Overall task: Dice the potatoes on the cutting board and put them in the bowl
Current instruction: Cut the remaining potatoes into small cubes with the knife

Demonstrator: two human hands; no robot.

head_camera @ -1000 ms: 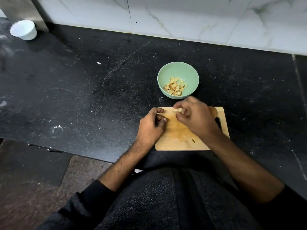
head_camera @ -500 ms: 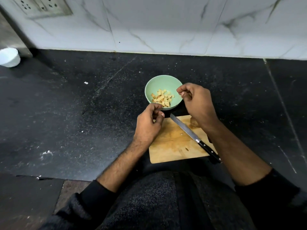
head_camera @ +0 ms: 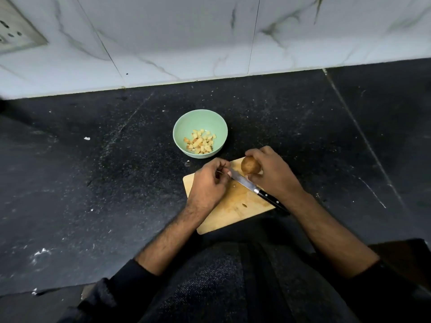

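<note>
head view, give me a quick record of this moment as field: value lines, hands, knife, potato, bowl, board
left hand: fingers curled, on the cutting board beside the knife tip; whether it holds anything cannot be told
right hand: grips a whole potato at the board's far end
knife: lying flat on the board, blade toward the left hand, black handle toward the person, ungripped
cutting board: wooden, a few scraps on it
bowl: green, beyond the board, holds potato dice
counter: dark stone
</note>
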